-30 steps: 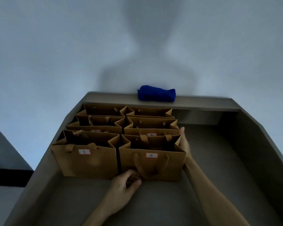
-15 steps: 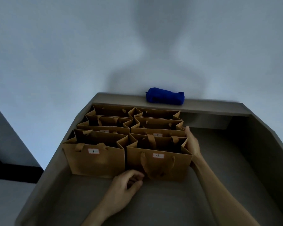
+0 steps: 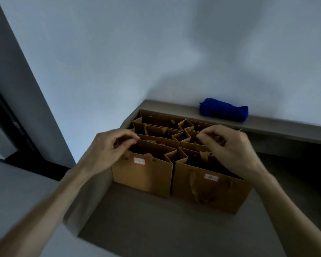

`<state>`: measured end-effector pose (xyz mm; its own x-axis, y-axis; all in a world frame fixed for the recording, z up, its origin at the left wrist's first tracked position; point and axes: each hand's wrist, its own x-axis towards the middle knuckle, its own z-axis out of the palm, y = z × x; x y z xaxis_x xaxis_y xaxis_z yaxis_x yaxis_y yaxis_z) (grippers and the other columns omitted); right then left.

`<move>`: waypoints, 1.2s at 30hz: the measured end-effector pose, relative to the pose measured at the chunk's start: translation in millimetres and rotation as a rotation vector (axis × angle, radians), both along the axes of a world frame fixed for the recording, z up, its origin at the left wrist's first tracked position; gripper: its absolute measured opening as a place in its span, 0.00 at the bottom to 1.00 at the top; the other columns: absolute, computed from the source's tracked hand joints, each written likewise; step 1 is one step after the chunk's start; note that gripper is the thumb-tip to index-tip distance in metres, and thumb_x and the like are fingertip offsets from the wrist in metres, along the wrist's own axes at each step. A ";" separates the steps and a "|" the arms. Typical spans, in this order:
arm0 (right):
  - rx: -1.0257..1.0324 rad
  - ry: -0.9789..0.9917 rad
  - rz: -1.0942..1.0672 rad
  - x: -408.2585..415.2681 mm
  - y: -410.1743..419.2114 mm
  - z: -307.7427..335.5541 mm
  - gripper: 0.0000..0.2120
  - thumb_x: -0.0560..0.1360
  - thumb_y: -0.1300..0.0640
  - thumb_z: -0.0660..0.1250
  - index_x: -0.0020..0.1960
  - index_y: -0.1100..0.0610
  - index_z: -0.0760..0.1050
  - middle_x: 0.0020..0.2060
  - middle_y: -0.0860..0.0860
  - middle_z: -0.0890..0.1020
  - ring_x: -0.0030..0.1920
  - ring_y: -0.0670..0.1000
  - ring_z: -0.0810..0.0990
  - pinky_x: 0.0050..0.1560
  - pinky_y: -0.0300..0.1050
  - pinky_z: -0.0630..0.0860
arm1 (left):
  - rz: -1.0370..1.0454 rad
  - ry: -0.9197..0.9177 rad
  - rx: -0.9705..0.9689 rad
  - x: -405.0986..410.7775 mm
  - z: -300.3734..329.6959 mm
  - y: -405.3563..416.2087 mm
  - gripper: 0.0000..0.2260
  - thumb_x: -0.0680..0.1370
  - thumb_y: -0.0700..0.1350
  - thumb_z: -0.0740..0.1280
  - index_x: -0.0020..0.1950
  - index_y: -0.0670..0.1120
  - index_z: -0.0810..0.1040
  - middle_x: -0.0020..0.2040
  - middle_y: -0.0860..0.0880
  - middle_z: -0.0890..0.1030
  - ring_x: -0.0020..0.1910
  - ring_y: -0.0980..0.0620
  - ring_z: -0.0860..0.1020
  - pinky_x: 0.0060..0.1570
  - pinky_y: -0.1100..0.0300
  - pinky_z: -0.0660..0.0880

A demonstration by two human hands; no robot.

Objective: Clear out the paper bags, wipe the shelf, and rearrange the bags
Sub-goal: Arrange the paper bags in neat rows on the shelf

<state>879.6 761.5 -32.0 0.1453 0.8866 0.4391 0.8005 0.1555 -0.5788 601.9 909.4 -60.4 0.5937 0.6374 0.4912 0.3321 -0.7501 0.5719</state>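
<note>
At frame centre, the left hand point(image 3: 111, 145) and right hand point(image 3: 228, 145) hover with fingers curled, pinching nothing visible; each should catch both handles of a paper bag point(image 3: 145, 175) and lift straight up.

A pale, plain wall point(image 3: 156, 52) fills the upper field; soft grey shadows fall across its right half. At the left edge, a grey upright panel point(image 3: 20, 75) slants down the frame. Beside it lies a dark opening point(image 3: 6, 123), its contents too dim to discern. A lighter surface point(image 3: 13, 182) occupies the lower left corner.
</note>
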 end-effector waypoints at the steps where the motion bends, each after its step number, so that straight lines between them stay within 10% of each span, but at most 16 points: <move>1: -0.043 -0.080 0.045 -12.7 11.6 -2.8 0.10 0.78 0.51 0.63 0.57 0.49 0.77 0.49 0.41 0.79 0.49 0.40 0.79 0.46 0.35 0.77 | 0.015 0.042 0.013 2.9 2.0 12.4 0.07 0.77 0.45 0.68 0.54 0.51 0.82 0.49 0.58 0.82 0.49 0.62 0.79 0.46 0.69 0.74; 12: -0.360 -0.481 0.190 -72.8 102.7 -36.1 0.12 0.80 0.48 0.63 0.60 0.50 0.78 0.53 0.47 0.81 0.48 0.45 0.79 0.46 0.43 0.80 | -0.060 0.478 0.126 32.5 -7.3 73.0 0.09 0.77 0.40 0.68 0.55 0.50 0.83 0.53 0.53 0.83 0.48 0.59 0.77 0.45 0.73 0.69; 31: -0.326 -0.479 0.240 -71.4 99.5 -43.1 0.14 0.78 0.43 0.64 0.58 0.50 0.79 0.50 0.46 0.82 0.45 0.44 0.80 0.46 0.43 0.80 | 0.060 0.307 0.154 30.2 -32.4 60.6 0.08 0.80 0.47 0.64 0.53 0.50 0.82 0.46 0.56 0.81 0.40 0.62 0.70 0.38 0.71 0.64; 36: -0.218 -0.151 0.258 -58.1 100.7 -29.7 0.10 0.80 0.47 0.63 0.55 0.50 0.79 0.47 0.45 0.82 0.44 0.40 0.81 0.45 0.40 0.81 | 0.096 0.212 0.157 19.9 -37.0 51.4 0.08 0.80 0.47 0.64 0.54 0.50 0.82 0.43 0.57 0.78 0.43 0.60 0.73 0.40 0.69 0.67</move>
